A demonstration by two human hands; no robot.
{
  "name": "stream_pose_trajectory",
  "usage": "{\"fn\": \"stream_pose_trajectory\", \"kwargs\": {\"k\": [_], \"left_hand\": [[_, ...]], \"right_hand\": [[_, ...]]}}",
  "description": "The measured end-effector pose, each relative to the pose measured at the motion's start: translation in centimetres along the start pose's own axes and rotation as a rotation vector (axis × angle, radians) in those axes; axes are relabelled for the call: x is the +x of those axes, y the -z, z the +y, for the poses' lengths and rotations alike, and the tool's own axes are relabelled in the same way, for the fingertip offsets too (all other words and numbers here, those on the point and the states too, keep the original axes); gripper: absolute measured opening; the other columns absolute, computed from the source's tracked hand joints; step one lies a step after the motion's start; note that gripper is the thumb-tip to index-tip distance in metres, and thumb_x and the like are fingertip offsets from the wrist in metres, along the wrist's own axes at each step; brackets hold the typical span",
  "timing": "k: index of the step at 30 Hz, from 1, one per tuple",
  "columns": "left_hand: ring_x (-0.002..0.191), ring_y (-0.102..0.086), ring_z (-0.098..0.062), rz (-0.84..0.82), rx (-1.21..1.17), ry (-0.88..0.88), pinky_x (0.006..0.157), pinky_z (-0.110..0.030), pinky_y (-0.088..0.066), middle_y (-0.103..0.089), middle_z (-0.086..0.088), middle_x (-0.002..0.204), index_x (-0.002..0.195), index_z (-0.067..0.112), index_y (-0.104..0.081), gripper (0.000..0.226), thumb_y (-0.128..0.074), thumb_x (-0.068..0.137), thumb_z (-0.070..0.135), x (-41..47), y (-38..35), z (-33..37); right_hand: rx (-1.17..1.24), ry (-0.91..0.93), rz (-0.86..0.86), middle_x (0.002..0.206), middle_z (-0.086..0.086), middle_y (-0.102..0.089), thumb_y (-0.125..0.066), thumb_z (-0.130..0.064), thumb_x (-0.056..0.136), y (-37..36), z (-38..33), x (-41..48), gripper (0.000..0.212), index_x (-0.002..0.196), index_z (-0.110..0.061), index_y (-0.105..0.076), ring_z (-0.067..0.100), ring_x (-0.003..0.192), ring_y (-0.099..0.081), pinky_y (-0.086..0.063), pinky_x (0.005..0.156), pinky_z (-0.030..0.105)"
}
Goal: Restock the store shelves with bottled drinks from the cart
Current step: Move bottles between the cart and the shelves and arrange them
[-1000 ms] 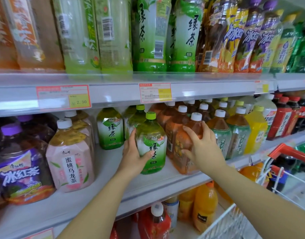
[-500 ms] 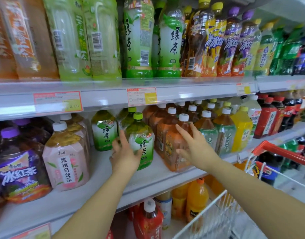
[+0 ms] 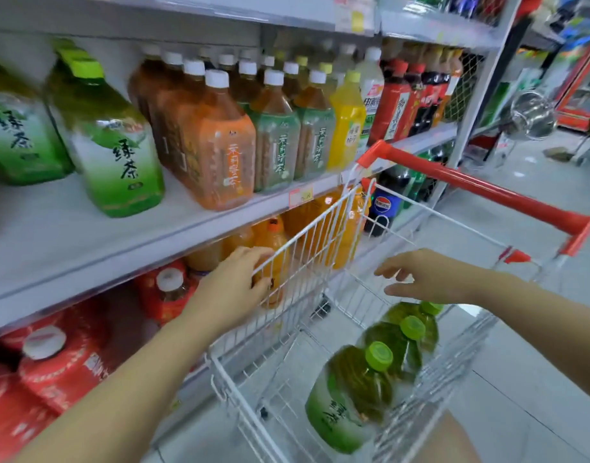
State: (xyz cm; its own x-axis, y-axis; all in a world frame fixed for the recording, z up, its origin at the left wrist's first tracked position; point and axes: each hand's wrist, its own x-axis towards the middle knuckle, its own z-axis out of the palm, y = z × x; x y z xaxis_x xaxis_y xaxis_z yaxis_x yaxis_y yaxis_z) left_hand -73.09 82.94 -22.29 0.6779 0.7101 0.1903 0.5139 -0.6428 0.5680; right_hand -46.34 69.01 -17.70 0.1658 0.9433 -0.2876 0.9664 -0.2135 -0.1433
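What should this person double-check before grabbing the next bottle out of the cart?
1. Right hand free: ok, open and empty above the cart.
2. Stock in cart: ok, three green-capped bottles inside.
3. Shelf room: ok, bare space near the shelved green tea bottle.
4. Left hand steadying cart: cannot tell; it is at the rim, grip blurred.
5. Cart drinks match the shelved tea: cannot tell; labels blurred.

Bare forearms, left hand (image 3: 233, 283), right hand (image 3: 432, 276).
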Motion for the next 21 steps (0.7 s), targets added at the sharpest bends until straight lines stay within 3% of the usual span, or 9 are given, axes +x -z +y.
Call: {"fn": "stream_pose_trajectory", "kwargs": {"k": [2,4,7,9,11,14,16,18,21], "left_hand": [[0.099,-0.053,-0.013,-0.010,0.036,0.028,0.084,-0.034,-0.047,-0.050,0.010,0.126,0.131,0.037,-0.042,0.046,-0.045,0.092,0.013,-0.1,-0.2,0.1],[0.100,-0.056,-0.018,-0.007,0.082,0.046,0.081,-0.038,-0.049,-0.053,0.007,0.127,0.133,0.039,-0.038,0.050,-0.040,0.092,0.009,-0.2,-0.2,0.2],[0.094,-0.058,-0.021,-0.017,0.153,0.060,0.073,-0.037,-0.050,-0.055,0.005,0.125,0.136,0.041,-0.031,0.052,-0.038,0.095,0.010,-0.4,-0.2,0.4],[0.087,-0.057,-0.019,-0.017,0.171,0.070,0.068,-0.035,-0.048,-0.057,0.005,0.122,0.137,0.041,-0.029,0.053,-0.037,0.095,0.010,-0.6,-0.3,0.5],[0.075,-0.053,-0.017,-0.018,0.188,0.078,0.064,-0.035,-0.046,-0.059,0.004,0.113,0.136,0.042,-0.027,0.054,-0.038,0.095,0.009,-0.6,-0.4,0.5],[0.059,-0.050,-0.013,-0.028,0.204,0.084,0.051,-0.033,-0.039,-0.055,0.007,0.084,0.134,0.041,-0.024,0.054,-0.037,0.094,0.008,-0.6,-0.3,0.6],[0.056,-0.048,-0.008,-0.039,0.198,0.079,0.048,-0.032,-0.036,-0.046,0.012,0.073,0.134,0.040,-0.024,0.052,-0.036,0.094,0.008,-0.6,-0.2,0.6],[0.061,-0.053,-0.009,-0.045,0.182,0.069,0.052,-0.034,-0.043,-0.053,0.013,0.080,0.133,0.040,-0.024,0.051,-0.036,0.094,0.008,-0.7,-0.2,0.5],[0.074,-0.061,-0.017,-0.029,0.175,0.062,0.064,-0.042,-0.053,-0.062,0.009,0.105,0.132,0.042,-0.025,0.052,-0.036,0.094,0.008,-0.7,-0.3,0.3]], "right_hand": [[-0.024,-0.076,-0.079,0.124,-0.004,-0.055,-0.057,-0.046,0.087,-1.2,1.1,-0.8,0.047,0.130,-0.027,-0.050,0.010,0.099,-0.055,-0.041,0.085,0.020],[-0.011,-0.106,-0.129,0.117,-0.006,-0.056,-0.055,-0.054,0.085,-1.9,1.3,-1.3,0.050,0.128,-0.029,-0.049,0.009,0.094,-0.054,-0.040,0.084,0.021],[-0.003,-0.068,-0.190,0.096,-0.010,-0.058,-0.055,-0.055,0.085,-2.9,1.0,-1.6,0.042,0.117,-0.027,-0.053,0.009,0.086,-0.054,-0.041,0.078,0.023],[-0.064,-0.026,-0.227,0.095,-0.005,-0.057,-0.055,-0.049,0.087,-4.2,0.7,-1.4,0.034,0.110,-0.025,-0.051,0.015,0.088,-0.054,-0.043,0.078,0.028],[-0.140,-0.009,-0.245,0.095,-0.003,-0.047,-0.054,-0.042,0.090,-4.9,0.3,-1.1,0.025,0.104,-0.024,-0.044,0.019,0.089,-0.051,-0.043,0.080,0.033],[-0.097,0.001,-0.248,0.090,-0.006,-0.040,-0.057,-0.038,0.089,-4.8,-0.1,-0.6,0.021,0.090,-0.028,-0.040,0.021,0.085,-0.054,-0.046,0.079,0.034],[-0.067,0.055,-0.197,0.087,-0.009,-0.042,-0.058,-0.033,0.089,-4.5,-0.4,-0.4,0.017,0.084,-0.027,-0.043,0.013,0.081,-0.050,-0.042,0.071,0.019],[-0.034,0.107,-0.123,0.084,-0.014,-0.041,-0.057,-0.026,0.089,-3.7,-1.0,-0.3,0.018,0.077,-0.028,-0.044,0.002,0.074,-0.043,-0.034,0.065,0.011],[0.010,0.159,0.031,0.080,-0.016,-0.047,-0.060,-0.020,0.087,-0.4,-2.7,-0.4,0.022,0.073,-0.031,-0.046,-0.005,0.072,-0.046,-0.034,0.065,0.009]]}}
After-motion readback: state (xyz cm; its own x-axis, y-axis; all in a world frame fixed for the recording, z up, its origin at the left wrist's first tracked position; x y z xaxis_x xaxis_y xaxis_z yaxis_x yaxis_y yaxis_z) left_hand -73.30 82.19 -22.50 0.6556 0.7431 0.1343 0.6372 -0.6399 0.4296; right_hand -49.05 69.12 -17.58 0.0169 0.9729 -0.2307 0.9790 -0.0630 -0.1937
